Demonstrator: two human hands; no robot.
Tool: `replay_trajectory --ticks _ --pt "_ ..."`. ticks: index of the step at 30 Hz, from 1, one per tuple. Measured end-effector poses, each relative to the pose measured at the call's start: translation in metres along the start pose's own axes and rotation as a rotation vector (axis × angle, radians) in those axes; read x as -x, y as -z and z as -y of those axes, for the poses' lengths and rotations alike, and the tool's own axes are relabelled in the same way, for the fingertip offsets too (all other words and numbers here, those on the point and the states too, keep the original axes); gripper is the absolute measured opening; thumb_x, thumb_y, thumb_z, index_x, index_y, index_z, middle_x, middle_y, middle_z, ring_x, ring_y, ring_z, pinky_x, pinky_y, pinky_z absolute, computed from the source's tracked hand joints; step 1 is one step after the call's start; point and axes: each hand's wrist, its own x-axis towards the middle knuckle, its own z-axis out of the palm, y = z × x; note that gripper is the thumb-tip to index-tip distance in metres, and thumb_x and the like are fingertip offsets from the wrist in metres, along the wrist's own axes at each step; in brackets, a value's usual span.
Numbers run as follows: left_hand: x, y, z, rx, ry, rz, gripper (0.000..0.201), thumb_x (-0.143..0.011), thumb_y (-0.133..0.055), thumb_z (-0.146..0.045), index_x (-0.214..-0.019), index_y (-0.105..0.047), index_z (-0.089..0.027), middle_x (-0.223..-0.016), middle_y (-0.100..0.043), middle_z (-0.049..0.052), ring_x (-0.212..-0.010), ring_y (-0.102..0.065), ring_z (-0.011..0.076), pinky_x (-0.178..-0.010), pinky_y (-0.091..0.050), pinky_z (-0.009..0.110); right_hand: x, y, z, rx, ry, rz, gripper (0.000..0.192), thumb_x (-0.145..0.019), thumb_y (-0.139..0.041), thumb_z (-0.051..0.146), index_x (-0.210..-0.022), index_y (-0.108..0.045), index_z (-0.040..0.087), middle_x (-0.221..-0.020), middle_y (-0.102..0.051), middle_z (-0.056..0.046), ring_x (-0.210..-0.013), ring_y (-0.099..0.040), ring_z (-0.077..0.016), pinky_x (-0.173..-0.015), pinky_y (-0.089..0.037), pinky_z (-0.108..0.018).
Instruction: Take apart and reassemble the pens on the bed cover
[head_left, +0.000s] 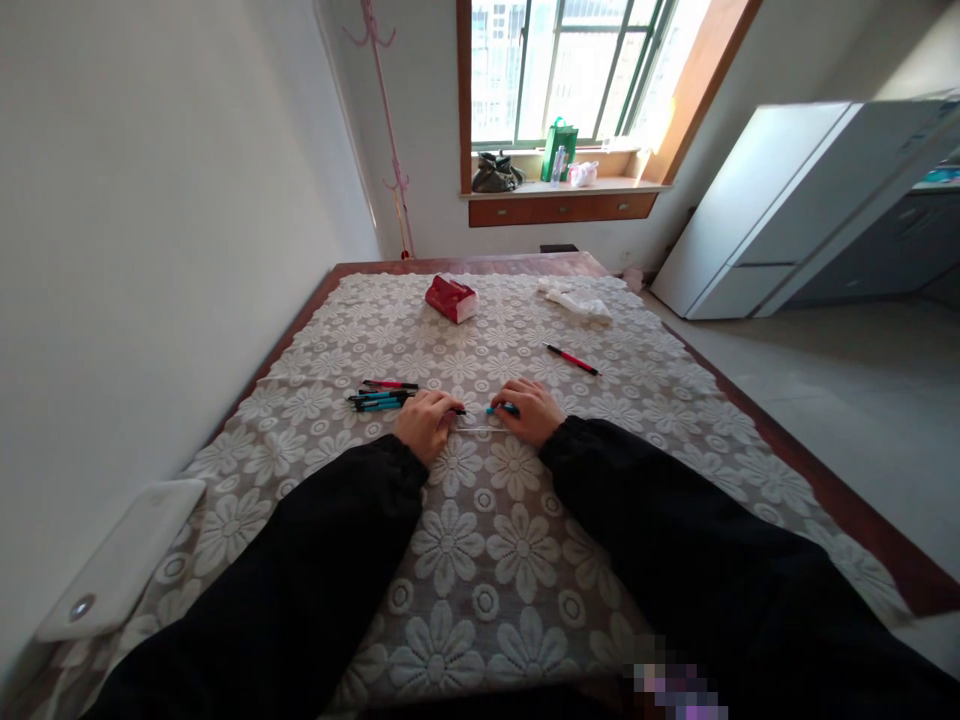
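My left hand [426, 420] rests on the lace tablecloth [487, 540], fingers curled around the dark end of a pen part [456, 411]. My right hand [531, 410] lies a little to the right, closed on a teal pen piece [498, 409]. A thin clear refill tube [476, 429] lies between the two hands. Just left of my left hand sits a small bunch of teal, black and red pens [381, 397]. Black sleeves cover both arms.
A lone red pen [572, 359] lies further back on the right. A red tissue pack [451, 298] and a crumpled white cloth [576, 299] sit near the far edge. A white flat device [120, 570] lies at the near left, by the wall. A white cabinet [780, 200] stands on the right.
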Motion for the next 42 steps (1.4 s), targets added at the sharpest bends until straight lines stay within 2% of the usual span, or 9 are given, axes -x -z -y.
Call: replay_trajectory --ticks 4,7,10,13,17,24,31,36,42 --pt "-0.001 0.001 -0.001 0.006 -0.023 -0.005 0.023 -0.095 -0.053 -0.019 -0.108 -0.072 -0.023 -0.109 -0.072 0.005 -0.106 -0.06 0.0256 -0.096 -0.046 0.041 0.0 0.0 -0.001 -0.018 0.03 0.008 0.01 -0.09 -0.065 0.022 -0.098 -0.071 0.024 -0.101 -0.07 -0.004 -0.1 -0.058 -0.0216 -0.089 -0.039 -0.036" --pt "-0.002 0.001 0.0 0.028 -0.034 -0.054 0.024 -0.095 -0.051 -0.018 -0.11 -0.07 -0.021 -0.108 -0.072 0.007 -0.104 -0.059 0.0252 -0.097 -0.046 0.041 0.001 0.002 0.001 -0.005 0.065 -0.033 0.012 -0.096 -0.058 0.023 -0.102 -0.069 0.024 -0.102 -0.07 -0.004 -0.099 -0.056 -0.0207 -0.089 -0.037 -0.035" --pt "-0.001 0.001 0.002 0.014 -0.079 -0.038 0.025 -0.095 -0.05 -0.017 -0.105 -0.072 -0.022 -0.106 -0.071 0.006 -0.104 -0.058 0.0257 -0.097 -0.046 0.041 0.002 0.004 0.005 0.087 0.133 -0.096 0.017 -0.1 -0.054 0.024 -0.102 -0.07 0.025 -0.102 -0.07 -0.003 -0.101 -0.054 -0.0198 -0.097 -0.032 -0.038" --pt "-0.001 0.002 0.002 0.011 -0.091 -0.07 0.028 -0.096 -0.048 -0.016 -0.105 -0.073 -0.023 -0.106 -0.071 0.006 -0.104 -0.057 0.0249 -0.096 -0.046 0.04 0.003 0.006 0.008 0.205 0.23 -0.138 0.022 -0.099 -0.053 0.016 -0.102 -0.071 0.027 -0.105 -0.07 -0.002 -0.107 -0.052 -0.02 -0.105 -0.023 -0.043" --pt "0.0 0.003 0.001 0.013 -0.083 -0.069 0.029 -0.096 -0.048 -0.015 -0.103 -0.074 -0.024 -0.107 -0.071 0.005 -0.105 -0.057 0.0243 -0.097 -0.046 0.04 0.003 0.006 0.007 0.246 0.292 -0.153 0.028 -0.094 -0.053 0.009 -0.104 -0.072 0.028 -0.106 -0.07 -0.002 -0.111 -0.05 -0.0206 -0.106 -0.019 -0.045" --pt "-0.001 0.003 -0.002 0.009 -0.025 0.002 0.031 -0.094 -0.049 -0.014 -0.109 -0.073 -0.025 -0.111 -0.07 0.006 -0.109 -0.058 0.025 -0.098 -0.046 0.042 0.004 0.011 0.011 0.142 0.186 -0.02 0.034 -0.096 -0.048 0.011 -0.106 -0.073 0.032 -0.113 -0.07 -0.002 -0.117 -0.051 -0.0225 -0.111 -0.017 -0.048" --pt "-0.002 0.005 -0.006 0.014 0.004 0.043 0.032 -0.093 -0.047 -0.011 -0.109 -0.071 -0.023 -0.113 -0.071 0.006 -0.11 -0.059 0.0251 -0.096 -0.046 0.042 0.003 0.006 0.008 0.037 0.082 -0.033 0.02 -0.1 -0.055 0.026 -0.1 -0.075 0.03 -0.105 -0.072 -0.003 -0.107 -0.057 -0.0214 -0.108 -0.022 -0.046" --pt "-0.002 0.006 -0.007 0.001 0.011 0.056 0.03 -0.094 -0.048 -0.011 -0.112 -0.069 -0.022 -0.114 -0.071 0.006 -0.111 -0.06 0.026 -0.095 -0.046 0.042 0.002 0.004 0.007 0.039 0.06 -0.006 0.019 -0.097 -0.057 0.023 -0.107 -0.073 0.028 -0.11 -0.072 -0.004 -0.106 -0.058 -0.0224 -0.106 -0.025 -0.046" --pt "-0.001 0.003 -0.006 0.021 0.007 0.003 0.029 -0.092 -0.051 -0.012 -0.113 -0.068 -0.024 -0.119 -0.07 0.005 -0.117 -0.059 0.025 -0.101 -0.044 0.041 0.003 0.008 0.01 -0.019 0.038 -0.161 0.019 -0.099 -0.052 0.024 -0.105 -0.071 0.025 -0.106 -0.072 -0.004 -0.104 -0.06 -0.021 -0.102 -0.033 -0.041"
